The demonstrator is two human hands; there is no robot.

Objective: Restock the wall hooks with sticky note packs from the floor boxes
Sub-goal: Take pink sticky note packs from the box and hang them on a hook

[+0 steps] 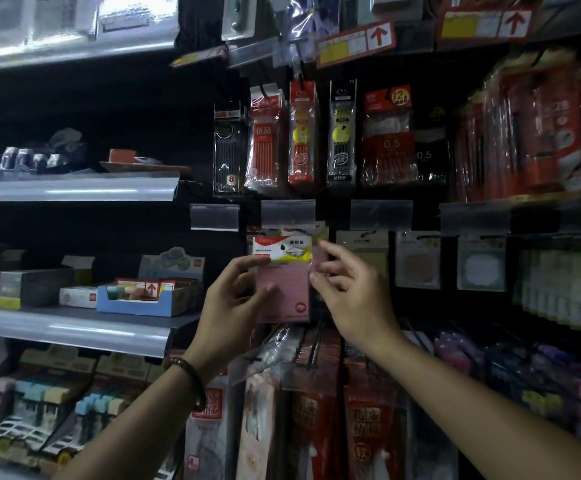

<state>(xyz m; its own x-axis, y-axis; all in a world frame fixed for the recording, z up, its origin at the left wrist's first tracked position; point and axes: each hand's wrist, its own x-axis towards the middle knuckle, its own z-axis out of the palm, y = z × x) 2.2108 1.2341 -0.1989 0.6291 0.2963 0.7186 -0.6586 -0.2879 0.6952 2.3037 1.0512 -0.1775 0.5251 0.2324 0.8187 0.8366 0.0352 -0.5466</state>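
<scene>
A pink sticky note pack (287,289) with a white, red and yellow header card hangs at the wall hook under a clear price tag holder (288,211). My left hand (233,299) holds the pack's left edge, thumb on its front. My right hand (342,285) pinches the pack's right edge with curled fingers. More packs show behind it on the same hook. The hook itself is hidden by the packs.
Pen packs (302,133) hang on the row above. Other note packs (417,259) hang to the right. Red packets (316,410) hang on hooks below my arms. Grey shelves (74,188) with boxes stand at the left, among them a blue display box (143,299).
</scene>
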